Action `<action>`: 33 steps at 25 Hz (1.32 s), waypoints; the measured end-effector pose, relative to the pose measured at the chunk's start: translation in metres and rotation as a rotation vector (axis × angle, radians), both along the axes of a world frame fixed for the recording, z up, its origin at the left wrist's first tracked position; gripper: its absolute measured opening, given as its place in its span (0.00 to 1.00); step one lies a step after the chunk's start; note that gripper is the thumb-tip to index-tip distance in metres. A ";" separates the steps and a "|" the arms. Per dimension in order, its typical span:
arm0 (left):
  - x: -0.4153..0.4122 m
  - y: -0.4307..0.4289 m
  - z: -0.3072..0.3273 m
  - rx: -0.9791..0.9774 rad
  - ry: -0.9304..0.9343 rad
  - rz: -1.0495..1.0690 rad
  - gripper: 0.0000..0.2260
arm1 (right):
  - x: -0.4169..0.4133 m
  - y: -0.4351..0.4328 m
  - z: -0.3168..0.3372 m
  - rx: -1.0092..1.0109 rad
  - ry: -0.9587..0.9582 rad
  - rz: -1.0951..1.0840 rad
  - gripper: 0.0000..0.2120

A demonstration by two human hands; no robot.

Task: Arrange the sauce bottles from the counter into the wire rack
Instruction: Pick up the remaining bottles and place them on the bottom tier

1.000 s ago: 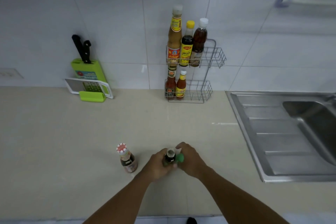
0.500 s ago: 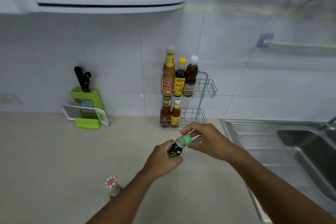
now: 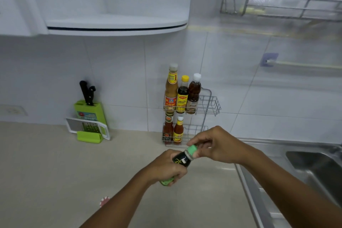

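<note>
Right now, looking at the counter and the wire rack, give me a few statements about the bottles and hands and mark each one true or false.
1. The left hand grips the body of the dark bottle. True.
2. The right hand rests flat on the counter. False: its fingers are at the bottle's green cap.
3. The top tier of the wire rack holds three bottles. True.
4. The lower tier holds four bottles. False: two stand there, at its left end.
5. The held bottle is upright. False: it tilts, cap toward the right hand.
</note>
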State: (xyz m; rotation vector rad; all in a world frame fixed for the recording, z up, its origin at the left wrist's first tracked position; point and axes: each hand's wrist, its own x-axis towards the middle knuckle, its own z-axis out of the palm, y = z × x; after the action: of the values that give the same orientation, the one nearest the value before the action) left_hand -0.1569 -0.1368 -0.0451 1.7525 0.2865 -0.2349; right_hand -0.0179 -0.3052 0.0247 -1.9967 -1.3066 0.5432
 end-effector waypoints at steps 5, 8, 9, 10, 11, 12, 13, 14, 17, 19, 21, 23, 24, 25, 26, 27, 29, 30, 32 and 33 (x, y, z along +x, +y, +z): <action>0.011 -0.023 0.007 0.342 -0.110 0.175 0.12 | -0.012 0.006 0.007 -0.151 -0.156 -0.214 0.30; 0.012 -0.036 0.019 0.092 -0.085 0.200 0.14 | -0.008 0.004 0.012 -0.186 -0.155 -0.275 0.36; 0.012 -0.036 0.024 -0.029 -0.092 0.171 0.13 | -0.005 0.001 0.014 -0.122 -0.042 -0.192 0.29; 0.012 -0.035 0.028 -0.140 -0.097 0.134 0.11 | -0.003 -0.002 0.016 -0.049 0.109 -0.095 0.20; 0.011 -0.033 0.032 -0.238 -0.090 0.086 0.09 | 0.003 -0.004 0.014 0.017 0.199 -0.023 0.15; 0.010 -0.031 0.034 -0.296 -0.077 0.041 0.08 | 0.004 -0.007 0.016 0.062 0.223 0.008 0.14; 0.009 -0.030 0.038 -0.306 -0.068 0.009 0.08 | 0.006 -0.009 0.014 0.070 0.161 0.004 0.12; 0.012 -0.029 0.038 -0.253 -0.070 0.008 0.09 | 0.005 -0.009 0.012 0.071 0.082 -0.019 0.13; 0.019 -0.032 0.040 0.309 -0.128 0.136 0.11 | -0.002 0.000 0.006 0.031 -0.133 -0.201 0.30; 0.026 -0.035 0.034 1.007 -0.230 0.236 0.14 | -0.003 0.010 0.006 -0.105 0.000 -0.406 0.29; 0.030 -0.041 0.027 1.239 -0.285 0.298 0.17 | -0.004 0.014 0.007 -0.250 0.195 -0.505 0.29; 0.033 -0.042 0.029 0.848 -0.208 0.279 0.16 | 0.006 0.011 0.005 -0.235 0.095 -0.395 0.31; 0.035 -0.041 0.029 0.487 -0.130 0.253 0.15 | 0.010 0.008 0.002 -0.140 -0.014 -0.318 0.26; 0.038 -0.041 0.027 0.195 -0.068 0.201 0.14 | 0.014 0.005 -0.003 -0.039 -0.075 -0.245 0.18; 0.042 -0.041 0.025 0.045 -0.038 0.150 0.15 | 0.018 0.004 -0.009 0.018 -0.096 -0.189 0.12; 0.045 -0.042 0.021 0.075 -0.031 0.119 0.15 | 0.023 0.005 -0.017 0.035 -0.124 -0.172 0.10; 0.056 -0.043 0.015 0.473 -0.078 0.154 0.16 | 0.033 0.013 -0.032 -0.004 -0.197 -0.246 0.10; 0.063 -0.042 0.013 0.723 -0.125 0.194 0.16 | 0.036 0.017 -0.039 -0.015 -0.212 -0.312 0.11; 0.080 -0.039 0.010 0.973 -0.246 0.264 0.16 | 0.045 0.025 -0.045 0.033 -0.101 -0.439 0.15; 0.089 -0.036 0.008 0.981 -0.276 0.285 0.17 | 0.050 0.028 -0.046 0.077 0.039 -0.481 0.15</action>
State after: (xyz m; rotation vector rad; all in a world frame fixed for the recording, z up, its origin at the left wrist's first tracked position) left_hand -0.0679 -0.1729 -0.0368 2.6329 0.4924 0.4318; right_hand 0.0319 -0.2770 -0.0208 -2.1244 -0.7672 0.2939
